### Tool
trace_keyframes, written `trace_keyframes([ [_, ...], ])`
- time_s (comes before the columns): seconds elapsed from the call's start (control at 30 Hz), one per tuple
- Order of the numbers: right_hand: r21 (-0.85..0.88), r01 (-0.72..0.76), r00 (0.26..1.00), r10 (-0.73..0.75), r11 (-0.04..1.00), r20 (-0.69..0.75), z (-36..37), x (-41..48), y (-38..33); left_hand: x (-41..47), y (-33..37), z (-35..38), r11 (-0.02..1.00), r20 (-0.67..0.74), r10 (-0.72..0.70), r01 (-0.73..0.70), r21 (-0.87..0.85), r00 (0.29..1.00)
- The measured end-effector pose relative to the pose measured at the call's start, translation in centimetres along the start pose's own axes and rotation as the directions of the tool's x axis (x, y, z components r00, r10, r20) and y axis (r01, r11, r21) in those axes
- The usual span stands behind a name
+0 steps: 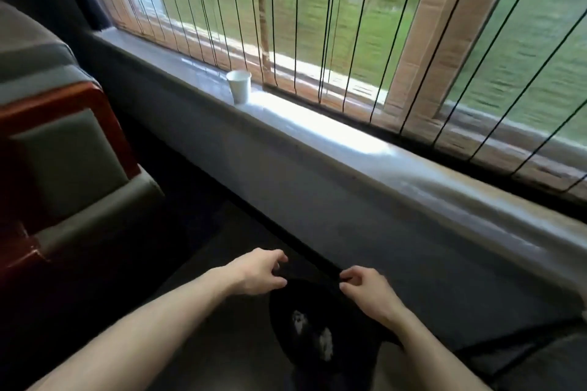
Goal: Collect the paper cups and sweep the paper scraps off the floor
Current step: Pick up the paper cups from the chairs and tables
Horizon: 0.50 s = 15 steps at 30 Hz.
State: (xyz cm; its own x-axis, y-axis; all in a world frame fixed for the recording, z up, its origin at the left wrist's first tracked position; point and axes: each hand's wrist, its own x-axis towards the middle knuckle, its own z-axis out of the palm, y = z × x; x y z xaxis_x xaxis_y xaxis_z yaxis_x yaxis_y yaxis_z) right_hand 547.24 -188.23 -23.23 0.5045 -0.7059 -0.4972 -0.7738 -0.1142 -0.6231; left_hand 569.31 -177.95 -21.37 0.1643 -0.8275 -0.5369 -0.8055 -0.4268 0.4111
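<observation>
A person's two bare hands hold the rim of a black bag [317,327] open low over the floor [222,343], near the bottom of the view. The left hand [257,273] pinches the bag's left edge between thumb and curled fingers; the right hand [368,292] pinches the right edge the same way, the two hands near each other but apart. Inside the dark bag, two pale, blurred shapes [313,332] show, too smeared to identify with certainty. Farther off and to the left, a single white paper cup [239,86] stands upright on the long grey windowsill [317,133], just in front of the thin dark cords of a blind [320,25]. Green ground lies beyond the glass. At far left, a cushioned seat [70,149] with a reddish wooden frame sits beside the wall.
</observation>
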Motion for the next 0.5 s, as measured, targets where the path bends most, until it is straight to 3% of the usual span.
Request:
trace_keyframes([
  [0.13,-0.043,0.075,0.995,-0.078,0.996,-0.068,-8.1,-5.4,-7.5,-5.0,5.8,-8.5,0.998,-0.026,0.049,-0.047,0.049,0.998],
  [0.27,-0.108,0.123,0.978,-0.139,0.986,-0.155,-14.6,-10.2,-12.3,-8.0,12.1,-15.0,0.977,-0.086,0.196,-0.187,0.102,0.977],
  [0.4,-0.168,0.031,0.957,-0.078,0.985,-0.279,-19.0,-16.4,-13.5,-9.2,18.2,-18.0,0.922,-0.077,0.367,-0.352,0.16,0.927],
  [0.47,-0.133,-0.048,0.927,-0.005,0.99,-0.375,-19.9,-20.1,-12.5,-8.9,21.2,-17.8,0.893,-0.047,0.447,-0.442,0.088,0.893],
  [0.5,-0.111,-0.095,0.907,0.04,0.989,-0.418,-20.1,-22.3,-11.8,-8.6,22.6,-17.3,0.858,-0.007,0.5,-0.494,0.139,0.866],
])
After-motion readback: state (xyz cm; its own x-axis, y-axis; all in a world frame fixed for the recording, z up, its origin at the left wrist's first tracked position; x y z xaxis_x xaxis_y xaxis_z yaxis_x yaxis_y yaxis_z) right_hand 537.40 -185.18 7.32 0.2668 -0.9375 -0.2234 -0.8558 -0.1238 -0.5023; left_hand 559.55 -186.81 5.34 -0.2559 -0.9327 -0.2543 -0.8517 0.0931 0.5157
